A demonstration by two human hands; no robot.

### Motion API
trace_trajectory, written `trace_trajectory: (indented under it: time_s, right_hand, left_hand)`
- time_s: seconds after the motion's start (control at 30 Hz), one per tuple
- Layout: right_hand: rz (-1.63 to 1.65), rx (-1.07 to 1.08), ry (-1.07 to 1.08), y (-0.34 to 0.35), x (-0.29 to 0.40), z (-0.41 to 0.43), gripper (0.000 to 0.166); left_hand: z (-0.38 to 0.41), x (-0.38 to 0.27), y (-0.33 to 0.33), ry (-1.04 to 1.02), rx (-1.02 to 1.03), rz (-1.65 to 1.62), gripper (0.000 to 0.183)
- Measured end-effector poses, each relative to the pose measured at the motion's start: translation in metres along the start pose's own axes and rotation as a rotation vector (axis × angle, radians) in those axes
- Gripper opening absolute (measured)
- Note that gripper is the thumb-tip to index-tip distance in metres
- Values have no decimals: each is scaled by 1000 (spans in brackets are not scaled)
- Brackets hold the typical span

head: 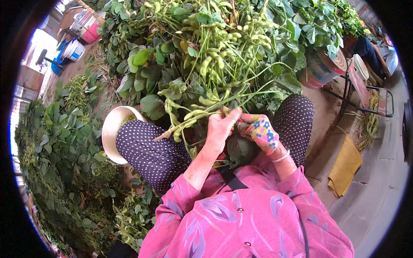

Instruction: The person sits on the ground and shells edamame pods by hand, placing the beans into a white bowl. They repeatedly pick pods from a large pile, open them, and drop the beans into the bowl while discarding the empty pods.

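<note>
My bare left hand (pixel 221 124) pinches a green soybean stalk (pixel 190 122) that carries leaves and plump pods and slants across in front of me. Close against it on the right is my right hand (pixel 258 129), in a flower-patterned glove, its fingers bent and their tips at the left hand's fingers. Whether those gloved fingers hold anything is hidden. Just beyond both hands rises a large heap of soybean plants (pixel 213 61), with many pods and stems on top. Dark leaves lie in my lap below the hands.
A white bucket (pixel 109 138) stands by my left knee, partly hidden. More plants (pixel 61 138) cover the floor at left. On the right are a large paint bucket (pixel 322 69), a metal-framed seat (pixel 364 109), a yellow cloth (pixel 345 166) and a seated person (pixel 371 53).
</note>
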State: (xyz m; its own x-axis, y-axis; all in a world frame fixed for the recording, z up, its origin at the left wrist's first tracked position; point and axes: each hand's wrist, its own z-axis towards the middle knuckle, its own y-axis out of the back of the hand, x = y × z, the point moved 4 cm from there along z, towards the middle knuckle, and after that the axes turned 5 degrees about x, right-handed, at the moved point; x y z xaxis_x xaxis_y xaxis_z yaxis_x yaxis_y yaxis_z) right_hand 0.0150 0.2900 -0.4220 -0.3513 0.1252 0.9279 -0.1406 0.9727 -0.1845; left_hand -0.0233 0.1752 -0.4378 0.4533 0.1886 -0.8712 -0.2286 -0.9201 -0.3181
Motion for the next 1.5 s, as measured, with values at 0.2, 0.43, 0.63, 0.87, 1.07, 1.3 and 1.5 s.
trace_trajectory:
  time_s: [0.2,0.43,0.63,0.87,1.07,1.3,1.5]
  right_hand:
    - [62,-32,-59,-1,8,-9,9]
    - [385,-1,-91,-6,-11,-10,6]
    - [78,-131,130,-7,-29,0,20]
    - [-159,-164,233,-9,-46,-3,37]
    - [-73,-153,315,-14,-41,-5,33]
    - [-324,-253,497,-23,-12,-20,31]
    - [-508,-167,630,-40,16,-24,35]
  left_hand:
    - [0,7,-1,-93,121,-36,13]
    - [-5,1,1,-153,224,-249,20]
    - [-3,19,10,-174,101,-367,18]
    - [-1,22,12,-209,-73,-350,21]
    - [-3,16,9,-179,-220,-352,15]
    - [-14,-5,-2,-180,-236,-363,15]
    - [-31,-30,11,-373,-177,-412,17]
